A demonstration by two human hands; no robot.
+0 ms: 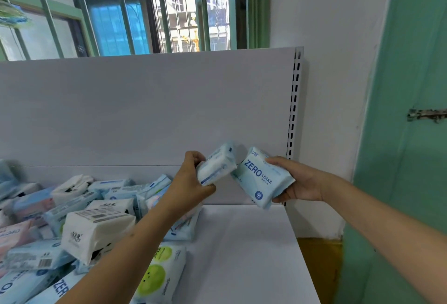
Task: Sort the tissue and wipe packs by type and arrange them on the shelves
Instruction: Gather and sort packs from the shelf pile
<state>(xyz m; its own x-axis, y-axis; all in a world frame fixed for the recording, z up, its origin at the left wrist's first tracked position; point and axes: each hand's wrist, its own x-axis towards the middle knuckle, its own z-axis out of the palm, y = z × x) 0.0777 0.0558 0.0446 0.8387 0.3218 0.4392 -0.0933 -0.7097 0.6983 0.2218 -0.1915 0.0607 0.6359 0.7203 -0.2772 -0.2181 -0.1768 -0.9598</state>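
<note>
My left hand (191, 182) grips a light blue and white pack (216, 165), tilted, above the white shelf (254, 243). My right hand (297, 180) holds a light blue pack printed "ZERO LEAKS" (260, 177) just to its right, near the shelf's back panel. The two packs nearly touch in the air. A jumbled heap of packs (72, 219) covers the shelf's left half: blue ones, pink ones, a white pack with a barcode (96, 228), and a pack with green circles (159, 272) at the front.
The shelf's white back panel (145, 110) rises behind, with a slotted upright (294, 105) at its right end. A barred window (145, 8) lies beyond. A white wall and a green door (406, 134) stand to the right.
</note>
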